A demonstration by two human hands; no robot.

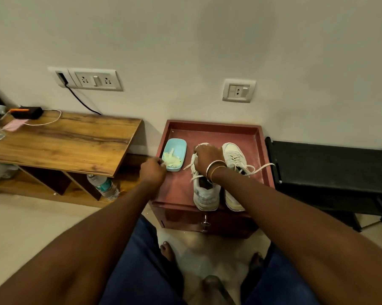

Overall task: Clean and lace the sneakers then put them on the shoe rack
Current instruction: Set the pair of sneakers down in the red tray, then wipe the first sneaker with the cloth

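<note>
Two pale grey sneakers stand side by side on a dark red cabinet top [214, 130], toes toward the wall. My right hand [207, 158] rests over the front of the left sneaker [205, 194] and pinches its white lace near the toe. The right sneaker [234, 157] has its laces loose, one end trailing to the right. My left hand [153, 169] hovers, fingers curled, at the near edge of a light blue tub [177, 148] holding a yellowish cloth; whether it holds anything I cannot tell.
A black shoe rack [331, 164] stands right of the cabinet. A wooden desk [71, 139] with cables is at the left, a plastic water bottle [104, 186] lying beneath it. My bare feet are on the tiled floor in front.
</note>
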